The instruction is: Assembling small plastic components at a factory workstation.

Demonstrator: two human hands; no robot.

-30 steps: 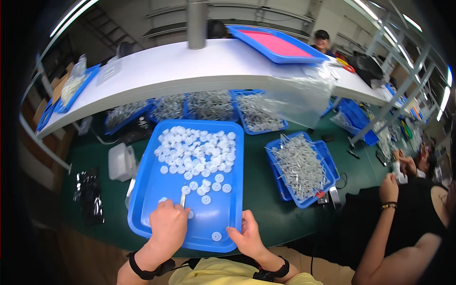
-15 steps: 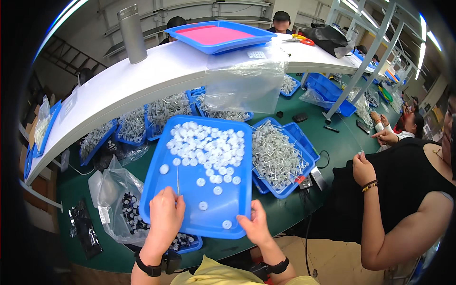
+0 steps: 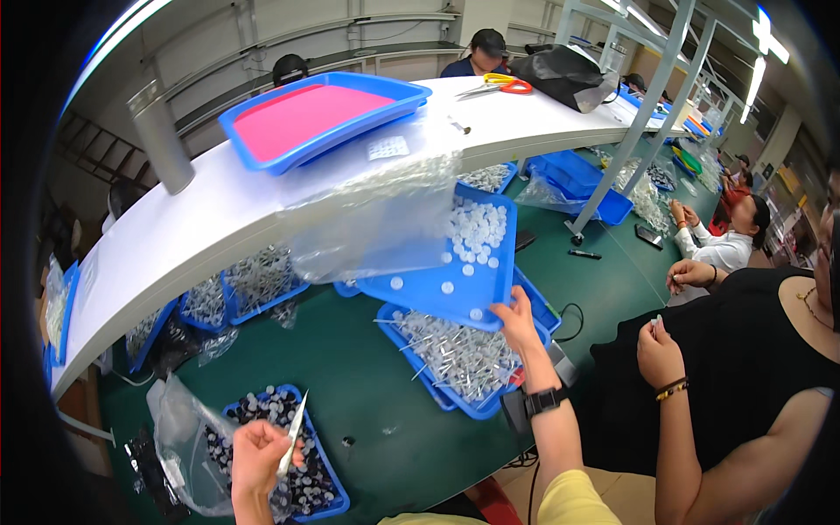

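- Right hand [image 3: 518, 322] gripped the near edge of the blue tray [image 3: 455, 267] of white caps [image 3: 477, 229]; fingers closed on the rim, so that grip was full.
- The tray was held clear of the green tabletop [image 3: 367, 385], above the bin of clear tubes [image 3: 455, 354], and tilted: the far end, toward the white shelf [image 3: 219, 219], sat higher in the picture than the gripped edge.
- The tray's long axis ran away from the person, from the right hand up and to the left toward the shelf. Most caps lay bunched at its far right part; a few lay loose near the hand.
- A clear plastic bag [image 3: 376, 219] hung from the shelf edge in front of the tray's left side.
- Left hand [image 3: 258, 455] was low on the person's left, closed on a thin pale strip [image 3: 292, 433], which seemed to be the edge of another plastic bag [image 3: 188, 437]; its exact nature could not be told.
- That hand hovered over a small blue bin of dark caps [image 3: 293, 446], well apart from the tray.
- Right hand alone carried the tray; the left was the farther one.
- A neighbour's hands [image 3: 661, 350] worked on the right, clear of the tray.
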